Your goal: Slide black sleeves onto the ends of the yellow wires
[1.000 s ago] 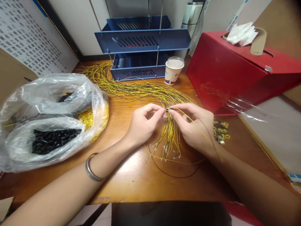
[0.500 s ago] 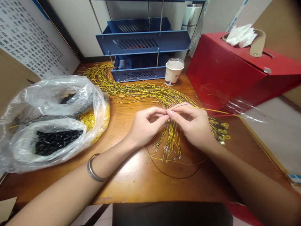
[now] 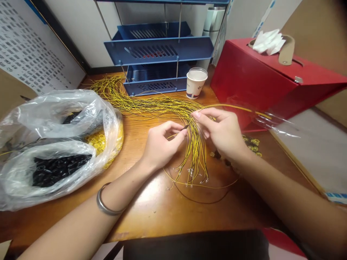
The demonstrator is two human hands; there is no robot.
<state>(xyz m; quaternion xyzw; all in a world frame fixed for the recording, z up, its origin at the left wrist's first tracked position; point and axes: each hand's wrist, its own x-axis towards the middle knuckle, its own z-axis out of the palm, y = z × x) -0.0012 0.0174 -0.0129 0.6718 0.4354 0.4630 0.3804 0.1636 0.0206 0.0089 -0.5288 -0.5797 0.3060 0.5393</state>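
Note:
My left hand (image 3: 162, 144) is closed in a pinch on a thin dark wire (image 3: 185, 127), whose short end sticks out past the fingertips. To its right and slightly higher, my right hand (image 3: 225, 130) pinches a yellow wire (image 3: 238, 106) that runs off to the upper right. The fingertips of the two hands are a little apart. Beneath them lies a long bundle of yellow and dark wires (image 3: 159, 104), with small clear tips (image 3: 191, 172) at its near end. A loose wire loop (image 3: 206, 202) curves across the table in front of the bundle.
On the left, a clear plastic bag (image 3: 105, 108) holds black pieces (image 3: 59, 168) and yellow rings (image 3: 97, 142). Behind stand a blue rack (image 3: 159, 52) and a paper cup (image 3: 195, 85). A red box (image 3: 260, 79) is at right, near yellow-ringed parts (image 3: 254, 144) partly behind my right hand.
My hands have parted slightly, the right one moving up. A short dark wire end now shows at my left fingertips. The view has shifted a little.

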